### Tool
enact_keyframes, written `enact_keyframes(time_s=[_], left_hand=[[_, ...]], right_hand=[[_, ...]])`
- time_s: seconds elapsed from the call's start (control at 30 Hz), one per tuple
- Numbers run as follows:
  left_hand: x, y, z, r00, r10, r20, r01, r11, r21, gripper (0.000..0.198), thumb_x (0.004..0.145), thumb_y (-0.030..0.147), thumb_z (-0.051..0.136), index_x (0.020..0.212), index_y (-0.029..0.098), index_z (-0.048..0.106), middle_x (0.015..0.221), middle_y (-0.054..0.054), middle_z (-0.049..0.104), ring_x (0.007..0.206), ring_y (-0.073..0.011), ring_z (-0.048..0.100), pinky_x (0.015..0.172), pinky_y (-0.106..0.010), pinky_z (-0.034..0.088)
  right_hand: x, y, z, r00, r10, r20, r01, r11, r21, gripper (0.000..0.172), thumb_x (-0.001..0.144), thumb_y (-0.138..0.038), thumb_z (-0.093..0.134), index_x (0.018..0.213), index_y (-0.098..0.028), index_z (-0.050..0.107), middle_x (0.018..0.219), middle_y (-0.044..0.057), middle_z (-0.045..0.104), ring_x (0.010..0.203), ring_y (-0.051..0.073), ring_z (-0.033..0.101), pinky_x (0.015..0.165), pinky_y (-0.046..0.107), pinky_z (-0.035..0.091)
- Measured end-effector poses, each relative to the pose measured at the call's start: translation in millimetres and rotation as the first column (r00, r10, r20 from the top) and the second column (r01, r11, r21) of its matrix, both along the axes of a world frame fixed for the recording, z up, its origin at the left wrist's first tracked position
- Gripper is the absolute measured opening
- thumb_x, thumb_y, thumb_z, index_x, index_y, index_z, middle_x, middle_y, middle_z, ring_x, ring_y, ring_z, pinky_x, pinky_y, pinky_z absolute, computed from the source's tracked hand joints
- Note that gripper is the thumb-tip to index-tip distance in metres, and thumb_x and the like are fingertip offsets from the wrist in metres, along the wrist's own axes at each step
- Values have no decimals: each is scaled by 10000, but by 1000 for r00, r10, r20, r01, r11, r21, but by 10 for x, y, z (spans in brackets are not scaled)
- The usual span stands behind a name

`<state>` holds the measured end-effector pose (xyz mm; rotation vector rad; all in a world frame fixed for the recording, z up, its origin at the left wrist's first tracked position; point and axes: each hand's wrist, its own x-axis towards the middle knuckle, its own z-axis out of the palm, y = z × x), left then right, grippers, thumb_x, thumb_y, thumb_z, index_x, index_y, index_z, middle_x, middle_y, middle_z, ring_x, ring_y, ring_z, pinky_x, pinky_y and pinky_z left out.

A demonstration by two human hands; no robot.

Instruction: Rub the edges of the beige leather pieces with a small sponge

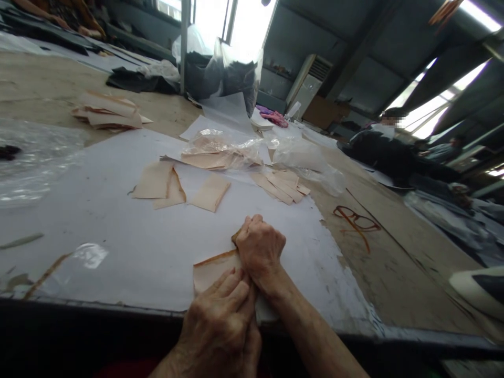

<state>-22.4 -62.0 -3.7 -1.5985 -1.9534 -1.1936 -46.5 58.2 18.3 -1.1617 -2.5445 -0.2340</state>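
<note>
My right hand (260,251) is closed in a fist over the far edge of a beige cut piece (212,270) with an orange-brown edge, which lies near the front edge of the table. My left hand (220,325) rests just behind it, fingers together and pressing flat on the near part of the same piece. The piece lies on a large white paper sheet (118,231). More beige pieces lie further out: a pair at left (157,184), a single one (210,192), and a fanned group at right (281,185).
A clear plastic bag with beige pieces (220,149) and crumpled plastic (307,163) lie mid-table. Another stack of pieces (106,111) sits far left. Brown-rimmed glasses (356,220) lie on the bare table at right. A person (386,142) sits at far right.
</note>
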Motion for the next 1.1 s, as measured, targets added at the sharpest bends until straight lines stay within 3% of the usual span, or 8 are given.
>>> enact_keyframes(time_s=[0.27, 0.47, 0.63, 0.7, 0.9, 1.0, 1.1], left_hand=[[-8, -2, -77, 998, 35, -52, -35, 999, 17, 348, 679, 72, 437, 983, 48, 604, 957, -106, 630, 989, -217, 550, 905, -319, 459], [-6, -9, -42, 999, 26, -33, -26, 1000, -6, 365, 666, 87, 442, 993, 60, 603, 907, -96, 641, 933, -202, 577, 888, -303, 472], [4, -15, 11, 998, 37, -47, -38, 999, -2, 354, 642, 99, 443, 951, 93, 615, 930, -83, 641, 897, -209, 589, 830, -306, 505], [5, -13, 18, 998, 29, -47, -29, 1000, -1, 341, 646, 97, 441, 939, 105, 615, 915, -77, 642, 887, -204, 591, 827, -306, 506], [13, -12, 7, 999, 15, -49, -16, 1000, -12, 360, 643, 105, 445, 970, 90, 594, 924, -94, 630, 877, -212, 589, 847, -340, 493], [19, -8, 15, 1000, -6, -18, 6, 1000, -9, 314, 627, 109, 444, 897, 91, 606, 880, -102, 623, 885, -220, 579, 831, -333, 500], [21, 6, 25, 999, -7, 32, 7, 1000, -3, 213, 611, 112, 437, 750, 126, 598, 744, -82, 596, 876, -228, 577, 802, -342, 513]], right_hand=[[-171, 64, -24, 1000, -17, -12, 17, 1000, 20, 258, 865, -251, 339, 748, -125, 532, 611, 95, 620, 558, 192, 613, 488, 237, 386], [-283, 105, -59, 996, 26, -86, -26, 1000, 1, 249, 859, -238, 341, 786, -119, 546, 621, 96, 619, 574, 200, 611, 519, 253, 392], [-258, 351, 98, 955, -137, -264, 61, 959, -277, 322, 861, -235, 311, 747, -125, 591, 678, 111, 636, 612, 175, 594, 523, 229, 372], [-141, 429, 169, 945, -140, -297, 39, 946, -321, 392, 871, -244, 265, 690, -137, 596, 667, 96, 637, 593, 154, 577, 502, 214, 358], [281, 166, 162, 974, 52, -222, -105, 967, -233, 308, 873, -283, 348, 722, -157, 585, 616, 41, 624, 565, 137, 556, 495, 217, 297], [312, -16, 80, 986, 136, -97, -147, 982, -116, 245, 873, -246, 362, 754, -149, 554, 626, 41, 625, 534, 137, 564, 472, 226, 261], [242, -63, 31, 990, 134, -35, -134, 991, -21, 231, 873, -244, 361, 749, -139, 525, 644, 48, 624, 533, 144, 580, 448, 224, 245]])
